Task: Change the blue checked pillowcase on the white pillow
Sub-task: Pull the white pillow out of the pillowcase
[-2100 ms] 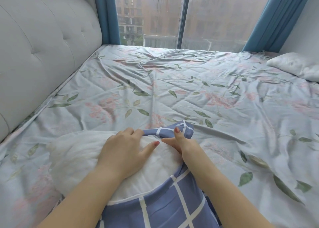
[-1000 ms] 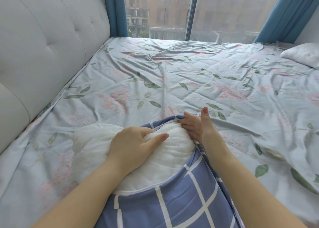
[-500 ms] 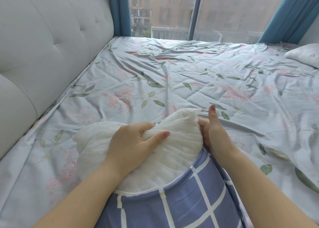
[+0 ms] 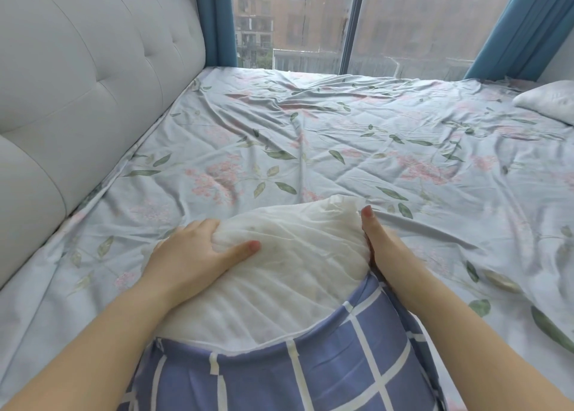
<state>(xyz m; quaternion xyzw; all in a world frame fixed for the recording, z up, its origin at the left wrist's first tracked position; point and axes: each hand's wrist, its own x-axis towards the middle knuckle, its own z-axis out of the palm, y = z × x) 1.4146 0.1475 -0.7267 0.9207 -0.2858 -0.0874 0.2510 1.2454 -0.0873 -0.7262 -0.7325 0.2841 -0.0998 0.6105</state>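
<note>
1. Between the two hands, the white pillow (image 4: 289, 264) lies on the bed (image 4: 341, 149), its far half bare
2. Left hand (image 4: 198, 255) clenches the pillow; right hand (image 4: 380, 244) flat alongside, gripping unclear
3. Blue checked pillowcase (image 4: 310, 373) covers the near half; stripping remains, no replacement cover visible

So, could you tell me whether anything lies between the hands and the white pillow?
Nothing visible does: the left hand grips the white pillow directly, and the right hand presses against its side.

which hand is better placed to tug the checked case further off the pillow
Right hand: it sits at the pillowcase edge beside the pillow. The left hand grips bare pillow, well placed to hold it.
</note>
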